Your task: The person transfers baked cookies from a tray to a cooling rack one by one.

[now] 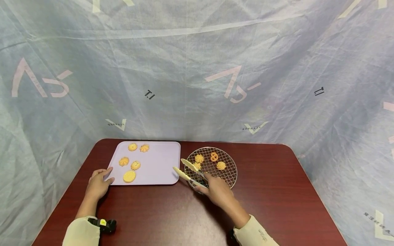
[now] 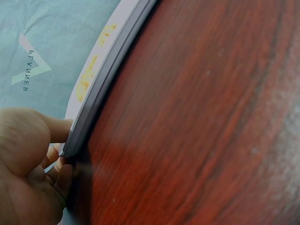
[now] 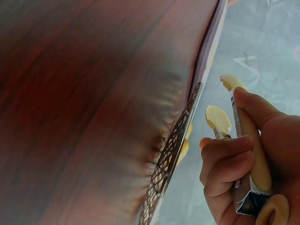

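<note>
My left hand point(image 1: 97, 184) grips the near left corner of a pale lilac tray point(image 1: 160, 160); in the left wrist view its thumb lies on the rim, with fingers below. Several cookies sit on the tray's left half, among them a flat round cookie point(image 1: 129, 176). My right hand point(image 1: 220, 191) holds cream-tipped metal tongs point(image 3: 218, 117) above the left side of a round wire rack point(image 1: 229, 179). The tongs' tips are spread apart with nothing between them. On the rack lie a pretzel-shaped cookie point(image 1: 212, 159), a swirl cookie point(image 1: 221, 166) and two more cookies, one partly behind the tongs.
Tray and rack stand side by side toward the back of a dark red wooden table point(image 1: 147, 212), with a narrow gap between them. A grey-blue printed cloth point(image 1: 184, 85) hangs behind the table and along both sides.
</note>
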Demonstrator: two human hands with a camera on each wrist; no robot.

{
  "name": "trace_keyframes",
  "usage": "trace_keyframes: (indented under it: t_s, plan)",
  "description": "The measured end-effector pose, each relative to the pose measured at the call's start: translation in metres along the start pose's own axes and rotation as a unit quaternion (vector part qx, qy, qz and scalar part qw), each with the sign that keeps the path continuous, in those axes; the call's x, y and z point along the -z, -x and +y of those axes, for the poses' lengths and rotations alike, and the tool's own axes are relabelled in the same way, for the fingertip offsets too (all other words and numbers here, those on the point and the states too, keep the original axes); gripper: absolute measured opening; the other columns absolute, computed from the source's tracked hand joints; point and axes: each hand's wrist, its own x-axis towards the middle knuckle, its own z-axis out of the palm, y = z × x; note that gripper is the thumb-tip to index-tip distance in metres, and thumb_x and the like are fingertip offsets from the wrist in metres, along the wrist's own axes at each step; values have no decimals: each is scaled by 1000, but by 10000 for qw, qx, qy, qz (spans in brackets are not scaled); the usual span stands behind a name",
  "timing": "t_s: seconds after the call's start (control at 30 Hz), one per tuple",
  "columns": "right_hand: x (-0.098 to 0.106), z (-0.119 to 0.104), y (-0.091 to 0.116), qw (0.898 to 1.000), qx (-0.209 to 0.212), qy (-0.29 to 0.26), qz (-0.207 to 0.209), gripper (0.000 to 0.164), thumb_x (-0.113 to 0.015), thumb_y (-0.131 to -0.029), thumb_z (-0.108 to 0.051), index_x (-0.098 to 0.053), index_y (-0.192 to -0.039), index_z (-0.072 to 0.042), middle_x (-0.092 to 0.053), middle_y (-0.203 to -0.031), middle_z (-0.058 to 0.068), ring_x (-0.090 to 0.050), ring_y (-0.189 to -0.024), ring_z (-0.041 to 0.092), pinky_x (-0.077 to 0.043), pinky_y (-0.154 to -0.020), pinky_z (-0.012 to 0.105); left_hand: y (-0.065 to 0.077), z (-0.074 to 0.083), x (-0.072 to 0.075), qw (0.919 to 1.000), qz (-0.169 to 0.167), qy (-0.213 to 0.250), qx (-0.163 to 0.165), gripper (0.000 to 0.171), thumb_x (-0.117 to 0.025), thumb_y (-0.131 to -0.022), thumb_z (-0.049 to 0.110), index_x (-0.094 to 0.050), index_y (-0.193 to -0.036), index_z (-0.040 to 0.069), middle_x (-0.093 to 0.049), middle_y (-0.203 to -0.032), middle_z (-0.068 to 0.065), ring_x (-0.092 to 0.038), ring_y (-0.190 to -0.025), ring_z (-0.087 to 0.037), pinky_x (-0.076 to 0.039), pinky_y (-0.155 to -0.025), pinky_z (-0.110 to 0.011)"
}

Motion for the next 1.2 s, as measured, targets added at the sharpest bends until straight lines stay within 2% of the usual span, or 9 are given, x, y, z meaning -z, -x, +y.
trace_keyframes:
  t_s: [0.1, 0.33, 0.47, 0.73, 0.97, 1.2]
  plan:
    - [-1, -3, -3, 9999, 80, 96, 42, 57, -77, -89, -49, -66, -129, -11, -56, -68, -2, -54, -59, 16, -47, -52, 35, 0, 0, 1, 10000, -7, 6, -7, 56, -59, -102, 8, -39, -153, -5, -30, -146, -37, -30, -134, -59, -27, -108, -72]
    - [-8, -11, -6, 9987, 311, 363, 153, 57, -78, -89, -48, -65, -131, -11, -69, -82, 9, -64, -65, 24, -51, -55, 40, -1, 1, 0, 10000, -20, 4, 26, 56, -59, -102, 8, -39, -153, -5, -29, -147, -37, -30, -135, -59, -27, -109, -71]
    - [-11, -15, -9, 9985, 369, 390, 103, 53, -78, -89, -48, -66, -124, -10, -67, -79, 8, -61, -62, 22, -48, -52, 37, 0, 1, 0, 10000, -6, 2, 31, 56, -59, -102, 8, -40, -153, -5, -30, -147, -37, -30, -135, -59, -26, -109, -71]
    - [-15, -27, -14, 9988, 298, 376, -23, 53, -78, -87, -50, -66, -120, -11, -61, -73, 5, -58, -61, 20, -46, -50, 37, 0, 0, -1, 10000, 23, 31, 7, 56, -59, -102, 8, -40, -153, -5, -31, -146, -37, -30, -135, -58, -27, -109, -71]
    - [-20, -36, -19, 9992, 51, 186, -349, 67, -78, -87, -53, -61, -135, -10, -64, -79, 6, -59, -64, 20, -48, -50, 36, -2, -3, -1, 9999, 17, -46, -88, 56, -60, -101, 7, -41, -151, -7, -32, -145, -36, -32, -134, -58, -27, -110, -70]
    - [-24, -42, -22, 9989, 73, 211, -414, 69, -78, -87, -54, -60, -136, -9, -65, -80, 8, -59, -63, 21, -47, -49, 35, -2, -3, 0, 10000, -32, -40, -25, 56, -60, -101, 8, -40, -152, -6, -31, -146, -36, -31, -134, -59, -28, -109, -70]
